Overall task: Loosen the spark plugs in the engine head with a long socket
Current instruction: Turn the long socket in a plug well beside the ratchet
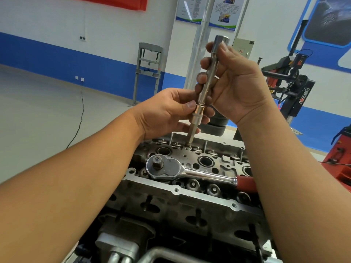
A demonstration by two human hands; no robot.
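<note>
A long chrome socket [212, 69] stands nearly upright above the engine head [190, 194]. My right hand [235, 86] grips its upper shaft. My left hand [167, 112] pinches the thicker collar and spark plug [196, 118] sticking out of its lower end; the plug's tip hangs just over the head's far edge. A ratchet [171, 168] with a red handle [246, 184] lies flat across the head, drive square facing up. Round spark plug wells [206, 161] show in the head's top face.
A tyre machine [292, 82] stands at the right, a red machine [340, 158] at the far right. A grey press frame [148, 73] stands by the blue-striped wall. A black cable [80, 111] runs down across the floor at the left.
</note>
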